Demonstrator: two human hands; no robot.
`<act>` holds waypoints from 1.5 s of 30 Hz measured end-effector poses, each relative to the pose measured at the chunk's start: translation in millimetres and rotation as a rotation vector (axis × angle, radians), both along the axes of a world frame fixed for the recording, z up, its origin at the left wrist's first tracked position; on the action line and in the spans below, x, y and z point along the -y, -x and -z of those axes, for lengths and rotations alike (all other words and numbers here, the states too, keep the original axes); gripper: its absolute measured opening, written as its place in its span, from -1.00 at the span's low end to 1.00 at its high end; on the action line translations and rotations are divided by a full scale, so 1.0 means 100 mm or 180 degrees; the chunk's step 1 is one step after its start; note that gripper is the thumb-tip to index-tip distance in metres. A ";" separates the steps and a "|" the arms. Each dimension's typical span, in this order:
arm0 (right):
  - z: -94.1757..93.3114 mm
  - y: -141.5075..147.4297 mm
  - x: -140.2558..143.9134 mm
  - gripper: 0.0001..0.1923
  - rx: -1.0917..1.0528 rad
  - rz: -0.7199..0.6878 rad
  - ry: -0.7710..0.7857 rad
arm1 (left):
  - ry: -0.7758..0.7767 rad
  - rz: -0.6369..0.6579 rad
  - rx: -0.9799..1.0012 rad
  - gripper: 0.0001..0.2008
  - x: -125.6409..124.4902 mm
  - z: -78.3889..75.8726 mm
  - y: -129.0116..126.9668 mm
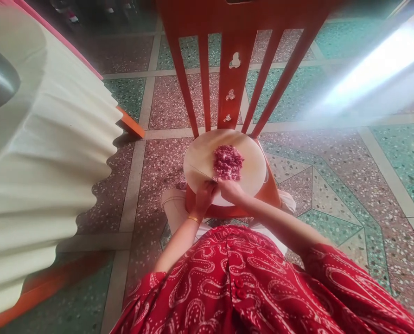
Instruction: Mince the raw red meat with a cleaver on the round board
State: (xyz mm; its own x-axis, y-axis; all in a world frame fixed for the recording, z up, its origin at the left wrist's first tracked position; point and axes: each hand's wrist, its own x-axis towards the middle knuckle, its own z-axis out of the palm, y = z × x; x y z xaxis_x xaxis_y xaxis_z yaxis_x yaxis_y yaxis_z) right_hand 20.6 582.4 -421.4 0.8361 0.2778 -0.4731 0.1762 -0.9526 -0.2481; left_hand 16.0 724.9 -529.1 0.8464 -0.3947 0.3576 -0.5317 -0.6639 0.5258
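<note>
One mound of minced meat [227,160] lies near the centre of one round board [198,150], set on one slatted wooden chair [232,76]. Two hands attend: left hand [206,195] at the mound's seven o'clock, right hand [230,191] at six. Fingers on both appear curled; exact opening and any hold cannot be determined. One bangle [194,219] circles the left wrist.

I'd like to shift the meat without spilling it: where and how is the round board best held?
Probably by its left and right rims, coming in from both sides: the round board lies flat on the chair, and the minced meat is heaped near its middle, clear of both rims.
</note>
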 end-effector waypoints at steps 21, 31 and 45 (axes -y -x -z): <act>-0.13 0.08 0.08 -0.65 -0.0412 -0.0078 0.0262 | -0.0150 0.0007 0.0022 -0.86 -0.01 0.03 -0.02; -0.06 0.36 0.46 -0.64 -0.0700 -0.0012 0.0485 | -0.0061 -0.0013 -0.0094 -0.83 0.01 0.01 0.00; -0.04 0.15 0.38 -0.51 -0.0314 0.0026 0.0446 | 0.0032 0.0131 -0.0161 -0.80 -0.02 0.00 -0.03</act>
